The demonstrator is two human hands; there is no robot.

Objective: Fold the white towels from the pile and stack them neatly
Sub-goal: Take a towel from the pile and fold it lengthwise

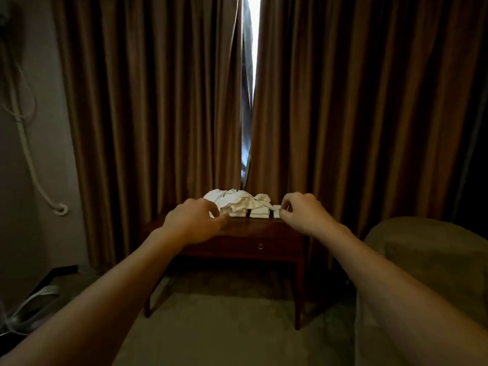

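A loose pile of white towels [232, 198] lies at the back of a dark wooden side table [248, 233]. In front of the pile sit small folded white towels [260, 212]. A crumpled white towel [248, 203] stretches between my two hands above the table. My left hand [195, 220] pinches one end of it with curled fingers. My right hand [303, 213] pinches the other end at the right, beside a small folded piece [276, 211]. Both arms reach forward from the bottom of the view.
Brown curtains [158, 114] hang right behind the table, with a bright gap [253, 62] in the middle. A bed or cushion corner [427, 260] stands at the right. A white hose [29, 154] hangs on the left wall. Carpet [224, 326] lies below.
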